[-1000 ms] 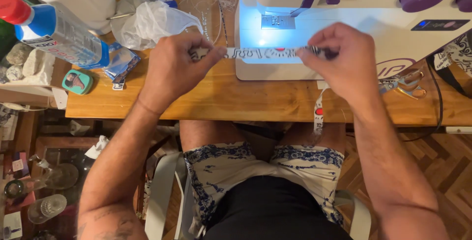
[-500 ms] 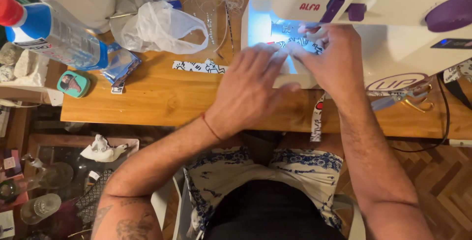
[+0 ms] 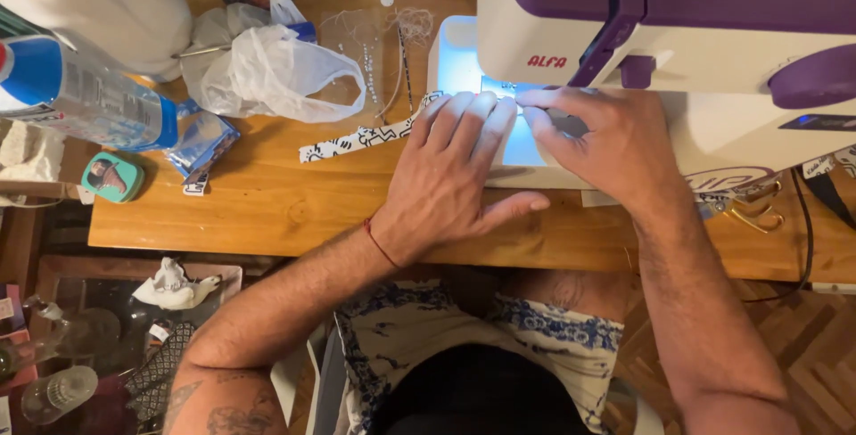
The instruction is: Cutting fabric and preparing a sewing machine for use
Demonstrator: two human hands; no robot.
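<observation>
Head view: person seated at the near edge of the wooden counter [image 3: 267, 221]. Left hand [image 3: 450, 176] lies flat, fingers together, pressing the patterned fabric strip [image 3: 357, 141] onto the lit bed of the white-and-purple sewing machine [image 3: 713, 61]. Right hand [image 3: 606, 136] pinches narrow at the strip's end just under the needle area; needle itself hidden. Progress judgement: strip fed in and lined up, stitching looks not begun, most of the strip trails toward the left on the counter. Toward the left edge: clear plastic bottle [image 3: 80, 96] lying down, contents unclear. Farther back: white plastic bag [image 3: 276, 69], crumpled, contents not visible.
</observation>
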